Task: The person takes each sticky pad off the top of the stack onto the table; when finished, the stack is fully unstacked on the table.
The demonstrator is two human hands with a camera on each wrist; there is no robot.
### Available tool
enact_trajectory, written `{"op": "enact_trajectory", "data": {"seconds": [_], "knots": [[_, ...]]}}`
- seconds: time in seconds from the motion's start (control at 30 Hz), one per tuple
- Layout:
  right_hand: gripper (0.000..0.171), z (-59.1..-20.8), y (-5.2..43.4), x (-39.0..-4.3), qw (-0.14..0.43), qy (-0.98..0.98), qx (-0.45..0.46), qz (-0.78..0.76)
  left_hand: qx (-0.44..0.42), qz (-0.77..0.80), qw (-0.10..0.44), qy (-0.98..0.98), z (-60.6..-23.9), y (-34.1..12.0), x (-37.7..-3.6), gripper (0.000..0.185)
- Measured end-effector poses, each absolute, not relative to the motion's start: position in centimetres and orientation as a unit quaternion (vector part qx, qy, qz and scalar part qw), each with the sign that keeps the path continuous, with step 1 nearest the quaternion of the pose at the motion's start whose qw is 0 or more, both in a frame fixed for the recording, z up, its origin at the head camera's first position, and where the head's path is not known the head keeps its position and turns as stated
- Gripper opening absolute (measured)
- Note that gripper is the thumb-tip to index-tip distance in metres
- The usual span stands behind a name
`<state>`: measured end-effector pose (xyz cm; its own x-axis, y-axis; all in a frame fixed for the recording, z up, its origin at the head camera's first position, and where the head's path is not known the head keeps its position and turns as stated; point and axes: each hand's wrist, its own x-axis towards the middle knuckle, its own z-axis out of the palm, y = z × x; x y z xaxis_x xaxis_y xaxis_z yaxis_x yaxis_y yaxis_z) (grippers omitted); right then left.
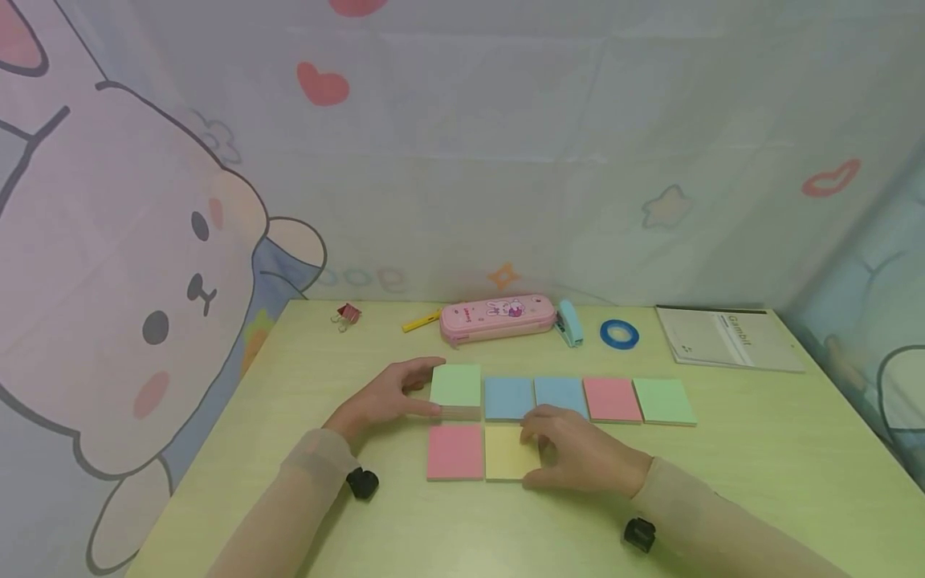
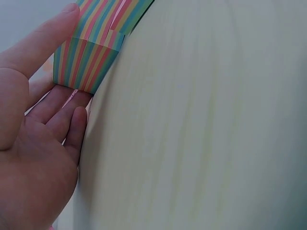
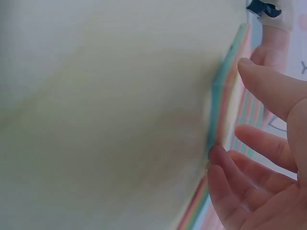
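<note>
In the head view, my left hand [image 1: 386,395] grips a thick stack of sticky notes with a green top [image 1: 456,385], thumb near its front left corner and fingers behind. Its striped sides [image 2: 86,64] show in the left wrist view. My right hand [image 1: 578,451] holds the yellow sticky note pad [image 1: 504,452] at its right part, thumb by the front edge and fingertips by the back edge. A pink pad [image 1: 454,453] lies left of the yellow one. Behind them are two blue pads, the left [image 1: 508,399] and the right [image 1: 560,393], the latter partly covered by my hand.
Further right in the back row lie a pink pad [image 1: 612,400] and a green pad [image 1: 664,401]. Along the rear are a binder clip [image 1: 347,315], yellow pen [image 1: 421,322], pink pencil case [image 1: 499,318], teal stapler [image 1: 570,323], blue tape roll [image 1: 619,334] and notebook [image 1: 733,339].
</note>
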<state>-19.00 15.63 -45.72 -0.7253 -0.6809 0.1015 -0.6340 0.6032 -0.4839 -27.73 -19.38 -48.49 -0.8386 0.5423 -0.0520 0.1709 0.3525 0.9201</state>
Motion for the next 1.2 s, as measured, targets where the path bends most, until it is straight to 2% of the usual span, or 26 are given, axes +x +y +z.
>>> {"op": "enact_trajectory", "data": {"seconds": [0.2, 0.37, 0.57, 0.83, 1.2], "knots": [[0.039, -44.4, 15.0, -19.7, 0.016, 0.884, -0.379, -0.273, 0.224, 0.525, 0.177, 0.801, -48.4, -19.4, -27.5, 0.086], [0.046, -43.7, 13.2, -21.4, -0.005, 0.881, -0.381, -0.280, 0.224, 0.533, 0.183, 0.796, -48.4, -19.4, -27.5, 0.086], [0.060, -43.7, 10.2, -23.9, 0.006, 0.890, -0.372, -0.263, 0.236, 0.535, 0.186, 0.790, -48.5, -19.5, -27.8, 0.088], [0.074, -43.9, 7.4, -25.3, 0.052, 0.892, -0.357, -0.274, 0.241, 0.528, 0.190, 0.792, -48.8, -19.7, -28.2, 0.090], [0.061, -44.8, 7.7, -26.1, 0.032, 0.916, -0.336, -0.218, 0.220, 0.515, 0.184, 0.807, -48.7, -19.7, -27.9, 0.088]]}}
